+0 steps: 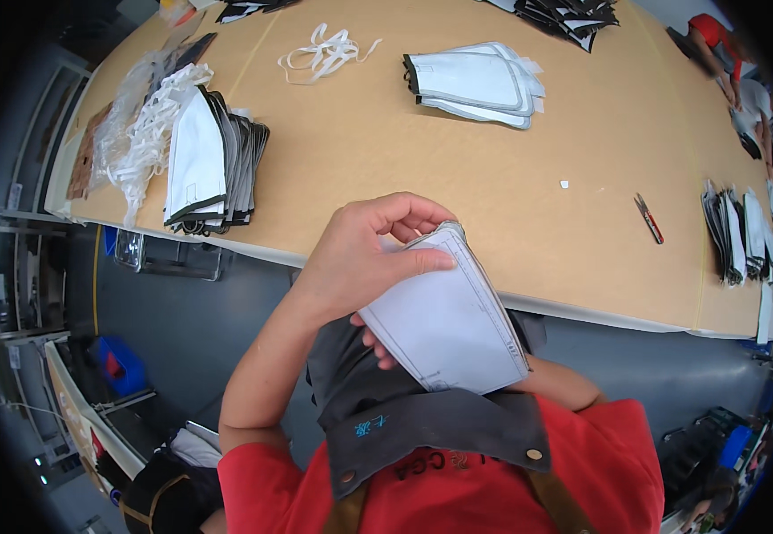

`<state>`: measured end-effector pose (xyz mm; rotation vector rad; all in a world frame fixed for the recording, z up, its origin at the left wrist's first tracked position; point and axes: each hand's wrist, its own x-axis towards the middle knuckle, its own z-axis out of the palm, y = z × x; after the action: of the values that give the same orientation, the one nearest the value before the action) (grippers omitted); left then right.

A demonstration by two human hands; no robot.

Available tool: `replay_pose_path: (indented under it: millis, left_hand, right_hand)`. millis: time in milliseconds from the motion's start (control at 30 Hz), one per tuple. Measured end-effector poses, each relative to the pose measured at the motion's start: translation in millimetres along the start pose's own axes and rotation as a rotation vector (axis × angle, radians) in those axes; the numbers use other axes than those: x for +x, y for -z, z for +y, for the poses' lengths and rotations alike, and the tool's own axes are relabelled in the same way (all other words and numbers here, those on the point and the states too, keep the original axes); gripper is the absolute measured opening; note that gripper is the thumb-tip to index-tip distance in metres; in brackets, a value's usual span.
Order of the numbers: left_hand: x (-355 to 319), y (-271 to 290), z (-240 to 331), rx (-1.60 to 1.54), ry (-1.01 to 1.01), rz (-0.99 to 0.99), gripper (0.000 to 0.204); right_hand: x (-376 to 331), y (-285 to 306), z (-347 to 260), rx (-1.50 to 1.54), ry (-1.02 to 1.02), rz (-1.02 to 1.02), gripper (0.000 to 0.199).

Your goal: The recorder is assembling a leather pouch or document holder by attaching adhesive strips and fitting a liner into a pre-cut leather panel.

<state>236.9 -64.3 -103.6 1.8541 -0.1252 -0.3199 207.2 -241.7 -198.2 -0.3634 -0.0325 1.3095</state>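
Note:
A thin stack of white panels [444, 320], tapered and marked with printed lines along its edges, is held tilted in front of my apron. My left hand [364, 240] grips its upper end, thumb flat on the top face and fingers curled over the far edge. From beneath, my right hand [379, 345] supports the same stack; only its fingertips show past the left edge, and the panels hide the rest.
On the tan table [333, 160], dark-edged white pieces [195, 165] are piled at left beside tangled white straps [151, 133]. Farther back lie a loose strap bundle [329, 55] and layered white panels [471, 80]. Red-handled snips [648, 220] and more pieces [738, 233] lie at right.

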Motion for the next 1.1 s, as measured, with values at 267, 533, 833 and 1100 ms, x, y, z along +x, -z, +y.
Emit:
replay_pose_path:
  millis: [267,533,833,1100]
  left_hand:
    - [-14,5,-2,-0.106,0.061,0.189,0.048]
    - [-36,-4,13,-0.05,-0.105,0.35,0.047]
    - [-44,-21,-20,0.144,-0.608,0.446,0.034]
    - [-47,-21,-18,0.265,-0.716,0.422,0.045]
  right_hand:
    - [-36,-23,-54,-0.265,0.267,0.18,0.056]
    - [-27,-58,-80,-1.197,0.578,0.302,0.059]
    - [-23,-35,-70,-1.564,0.822,0.201,0.03]
    - [-25,-34,-66,-1.65,0.906,0.112,0.027]
